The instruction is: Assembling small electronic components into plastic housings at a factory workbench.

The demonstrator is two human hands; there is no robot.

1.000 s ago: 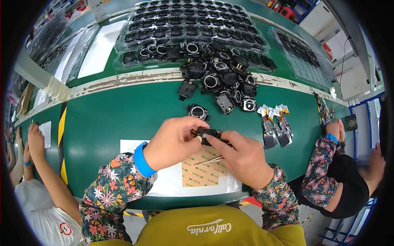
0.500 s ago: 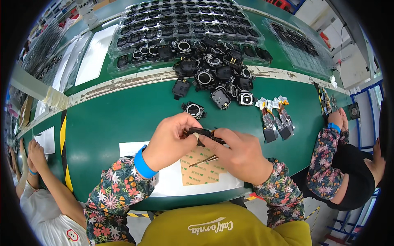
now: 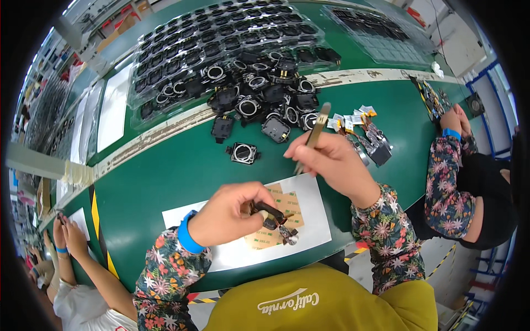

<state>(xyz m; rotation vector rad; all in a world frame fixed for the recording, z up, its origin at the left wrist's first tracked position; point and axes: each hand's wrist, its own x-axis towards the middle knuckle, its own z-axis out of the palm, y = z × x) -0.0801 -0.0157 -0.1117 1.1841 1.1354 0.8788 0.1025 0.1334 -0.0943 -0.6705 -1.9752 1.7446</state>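
My left hand (image 3: 229,212) is closed around a small black device housing (image 3: 268,212), pinched between thumb and fingers above the paper. Small metallic circuit parts (image 3: 288,235) hang from the housing's lower right side. My right hand (image 3: 339,168), raised farther right, grips a pair of metal tweezers (image 3: 316,134), their tips pointing down and apart from the housing. Under the left hand lies a tan backing sheet (image 3: 292,204) with green print, on a white sheet of paper (image 3: 314,220).
A single housing with a ring (image 3: 243,153) lies beyond my left hand, before a heap of similar housings (image 3: 265,99). Clear trays (image 3: 221,33) of parts stand behind. Circuit modules (image 3: 377,146) lie right of my right hand. Co-workers' hands (image 3: 455,121) are at both sides.
My right hand has left the housing and moved up and right, lifting the tweezers, which showed low over the tan sheet. My left hand has lowered the housing; its circuit parts now show.
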